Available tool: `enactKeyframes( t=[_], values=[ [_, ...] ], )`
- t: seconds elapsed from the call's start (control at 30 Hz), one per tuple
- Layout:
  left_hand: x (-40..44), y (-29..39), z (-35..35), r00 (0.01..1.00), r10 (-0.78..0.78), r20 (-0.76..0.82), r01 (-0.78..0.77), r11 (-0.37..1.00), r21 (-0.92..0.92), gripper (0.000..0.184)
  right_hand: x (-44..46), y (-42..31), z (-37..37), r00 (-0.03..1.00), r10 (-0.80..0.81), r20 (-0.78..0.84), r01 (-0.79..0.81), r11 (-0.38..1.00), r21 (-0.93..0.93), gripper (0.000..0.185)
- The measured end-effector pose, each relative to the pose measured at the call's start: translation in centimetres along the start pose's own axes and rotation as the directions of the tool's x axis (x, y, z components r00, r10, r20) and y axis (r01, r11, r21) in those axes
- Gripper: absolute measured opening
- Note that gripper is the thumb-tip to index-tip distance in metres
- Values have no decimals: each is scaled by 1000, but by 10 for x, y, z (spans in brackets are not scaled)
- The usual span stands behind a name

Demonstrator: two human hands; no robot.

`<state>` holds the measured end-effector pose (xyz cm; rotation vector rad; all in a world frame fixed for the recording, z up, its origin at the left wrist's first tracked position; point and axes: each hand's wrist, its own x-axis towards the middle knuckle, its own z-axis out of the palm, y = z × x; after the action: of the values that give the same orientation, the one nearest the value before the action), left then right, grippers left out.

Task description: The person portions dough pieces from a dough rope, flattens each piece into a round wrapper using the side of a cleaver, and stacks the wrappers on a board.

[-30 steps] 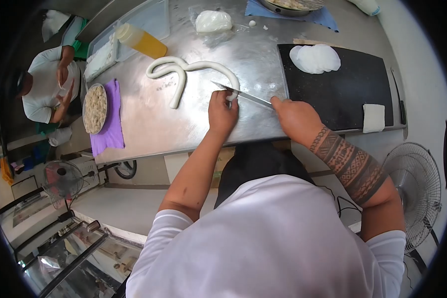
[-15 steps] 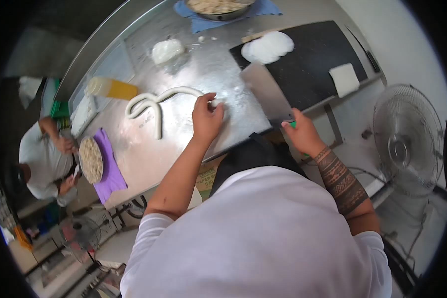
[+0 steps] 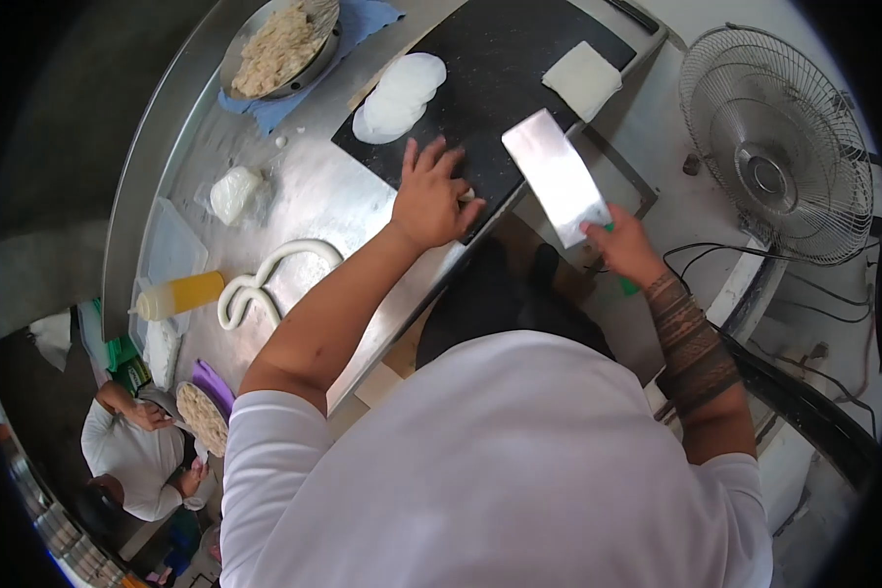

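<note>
My left hand (image 3: 433, 194) lies on the near edge of the black board (image 3: 519, 59), fingers spread, with a small white dough piece (image 3: 467, 196) showing between thumb and fingers. In my right hand (image 3: 625, 250) is a cleaver (image 3: 559, 176) with a green handle, its broad blade raised off the board near its edge. Overlapping thin white dough rounds (image 3: 402, 98) rest on the board's left part. A long white dough rope (image 3: 294, 247) curls on the metal table (image 3: 333, 176), partly hidden by my left forearm.
A metal bowl of filling (image 3: 282, 49) sits on a blue cloth. A folded white cloth (image 3: 583, 80) lies on the board. Farther left are a wrapped dough lump (image 3: 237, 196) and a yellow oil bottle (image 3: 181, 294). A fan (image 3: 769, 167) stands right; a co-worker (image 3: 142, 446) works left.
My left hand has gone from the dough rope's end to the black board, where its fingers are spread. The cleaver has come off the table's edge and up. The whole view has turned.
</note>
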<state>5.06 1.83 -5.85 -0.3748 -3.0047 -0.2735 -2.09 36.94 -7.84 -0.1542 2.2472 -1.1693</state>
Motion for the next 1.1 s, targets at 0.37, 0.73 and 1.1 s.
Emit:
enactKeyframes(
  t=[0.37,0.73,1.1],
  values=[
    [72,36,61,985,61,163,-46,994,-96,100,127,-62,-48,940,-29,-341,209,838,505,39],
    [79,36,60,979,109,173,-97,992,-80,97,61,-33,-105,946,-136,-293,5,914,-406,38],
    [78,-3,64,914,-368,-169,29,474,-880,88,75,-63,-96,963,-198,-180,139,945,-297,50]
  ],
)
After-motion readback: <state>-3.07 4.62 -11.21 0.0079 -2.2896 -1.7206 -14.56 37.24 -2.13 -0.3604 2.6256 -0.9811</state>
